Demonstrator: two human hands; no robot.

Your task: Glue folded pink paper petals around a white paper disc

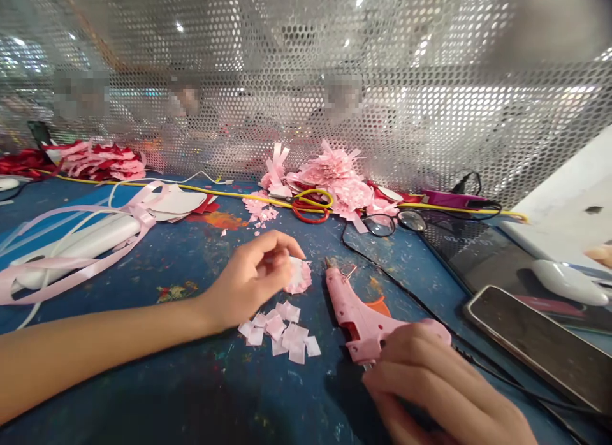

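My left hand point(253, 276) has its fingers curled round the edge of a small white disc with a pink ruffled border point(299, 277), held at the tabletop. Just below it lies a loose pile of pale pink fabric or paper squares point(282, 330). A pink hot glue gun point(361, 314) with an orange trigger lies on its side, nozzle pointing away from me. Over its rear end and partly in front of its handle is my right hand point(440, 387), fingers bent and closed together. The fingertips are partly hidden, and what they pinch does not show.
Yellow- and red-handled scissors point(312, 204), glasses point(396, 223) and pink ribbon piles point(335, 177) lie by the perforated metal screen point(287, 69). Pink ribbon loops point(95, 260) are at left. A phone point(535, 343), white mouse point(568, 282) and black cable point(406, 289) sit right.
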